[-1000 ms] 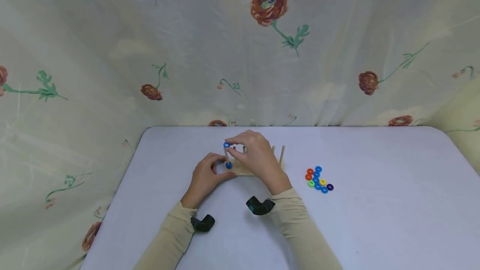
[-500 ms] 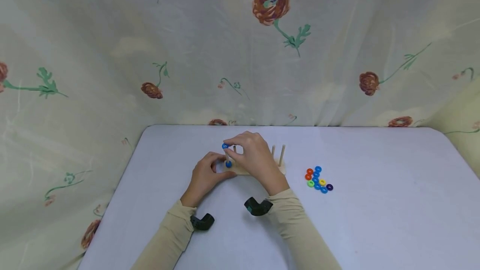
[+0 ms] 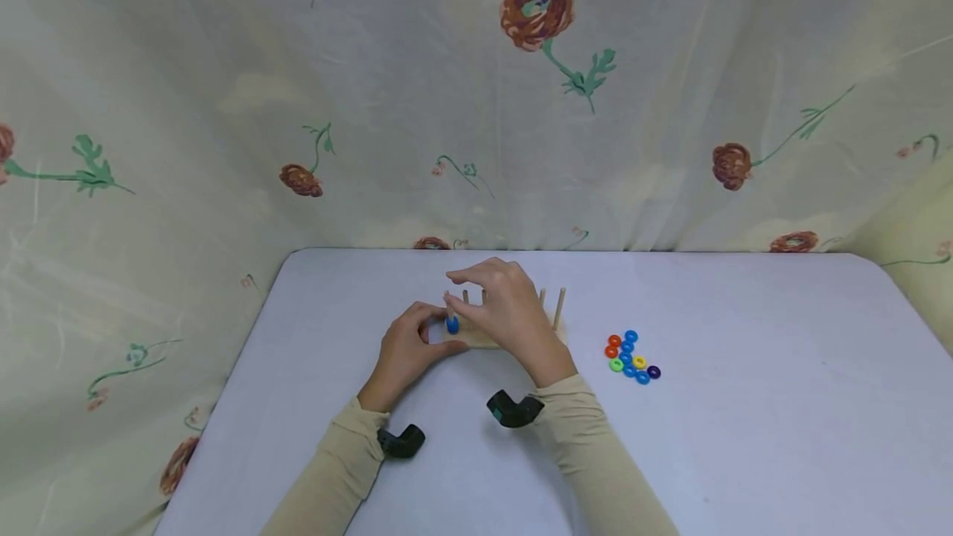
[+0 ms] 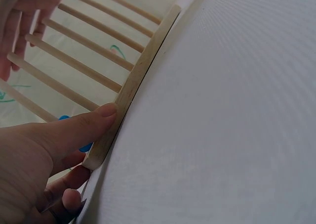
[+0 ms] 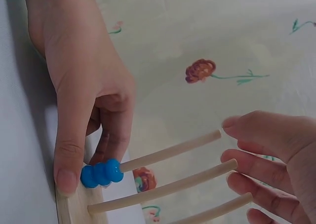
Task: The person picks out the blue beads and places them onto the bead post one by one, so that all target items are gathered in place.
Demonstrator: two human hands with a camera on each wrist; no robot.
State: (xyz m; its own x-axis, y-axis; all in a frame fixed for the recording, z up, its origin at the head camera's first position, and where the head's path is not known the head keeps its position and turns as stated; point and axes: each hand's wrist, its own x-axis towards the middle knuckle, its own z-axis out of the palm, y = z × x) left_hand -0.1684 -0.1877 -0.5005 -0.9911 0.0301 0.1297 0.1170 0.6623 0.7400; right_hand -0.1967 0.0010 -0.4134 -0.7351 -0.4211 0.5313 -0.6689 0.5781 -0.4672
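Observation:
My left hand (image 3: 405, 346) grips the left end of a wooden peg board (image 4: 134, 85), thumb along the front edge and fingers behind. A row of upright wooden pegs stands on this base. On the leftmost peg (image 5: 170, 151), a short stack of blue rings (image 5: 101, 173) sits down at the base, close to the left thumb. My right hand (image 3: 510, 313) hovers at the top of that peg, thumb and forefinger spread apart with nothing between them. In the right wrist view its fingertips (image 5: 231, 122) are right by the peg's tip.
Loose rings in blue, orange, green (image 3: 616, 365), yellow (image 3: 639, 362) and dark purple (image 3: 653, 372) lie in a cluster on the white table (image 3: 759, 404), right of the board. A flowered curtain (image 3: 417, 89) hangs behind the table's far edge.
The blue ring pinched by the right hand at the peg's top has been let go and has dropped onto the stack below. Right thumb and forefinger have parted; the left hand has stayed put.

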